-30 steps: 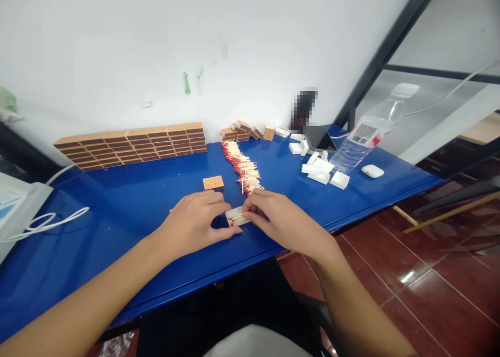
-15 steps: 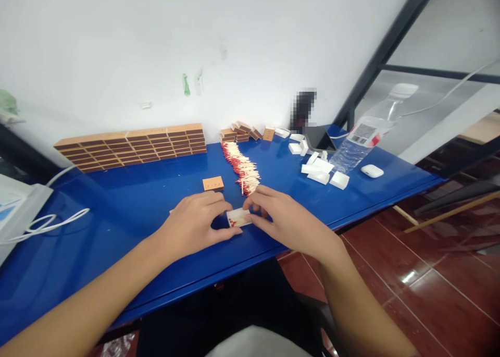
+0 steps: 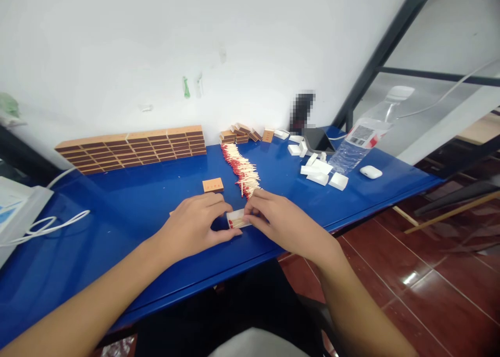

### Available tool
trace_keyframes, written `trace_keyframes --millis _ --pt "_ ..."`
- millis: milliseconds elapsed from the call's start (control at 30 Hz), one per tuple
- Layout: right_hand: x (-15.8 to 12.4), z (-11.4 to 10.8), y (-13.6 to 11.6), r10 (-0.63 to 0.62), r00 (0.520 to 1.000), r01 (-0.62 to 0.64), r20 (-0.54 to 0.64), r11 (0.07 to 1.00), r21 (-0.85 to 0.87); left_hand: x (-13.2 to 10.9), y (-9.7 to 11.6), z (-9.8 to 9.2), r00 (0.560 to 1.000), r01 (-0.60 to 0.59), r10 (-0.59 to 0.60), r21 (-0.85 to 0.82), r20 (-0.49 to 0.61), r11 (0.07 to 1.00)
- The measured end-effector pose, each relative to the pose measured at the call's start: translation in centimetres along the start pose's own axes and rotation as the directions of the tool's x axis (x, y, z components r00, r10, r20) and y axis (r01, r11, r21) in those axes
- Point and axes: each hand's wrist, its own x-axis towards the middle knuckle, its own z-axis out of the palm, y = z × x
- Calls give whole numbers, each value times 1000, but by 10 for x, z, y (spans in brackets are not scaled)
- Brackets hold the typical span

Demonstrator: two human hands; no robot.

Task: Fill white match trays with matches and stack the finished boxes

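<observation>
While my left hand (image 3: 195,226) still grips the white match tray (image 3: 236,220), my right hand (image 3: 282,222) has drawn in, fingertips pinching its far end, so filling goes on

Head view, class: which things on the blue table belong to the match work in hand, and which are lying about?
In hand: small white card tray of red-tipped matches, held by left hand and right hand; row of loose red-tipped matches; flat brown matchbox sleeve; empty white card trays.
Lying about: clear plastic water bottle; white earbud case; white cable.
</observation>
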Motion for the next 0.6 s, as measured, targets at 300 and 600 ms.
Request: trace_keyframes --millis 300,600 --pt "-5 -24 27 99 974 -93 -202 995 35 0 4 -2 996 80 -78 -72 33 994" --pt "2 -16 60 107 988 -103 -111 994 42 4 2 -6 1000 2 -5 -211 -13 977"
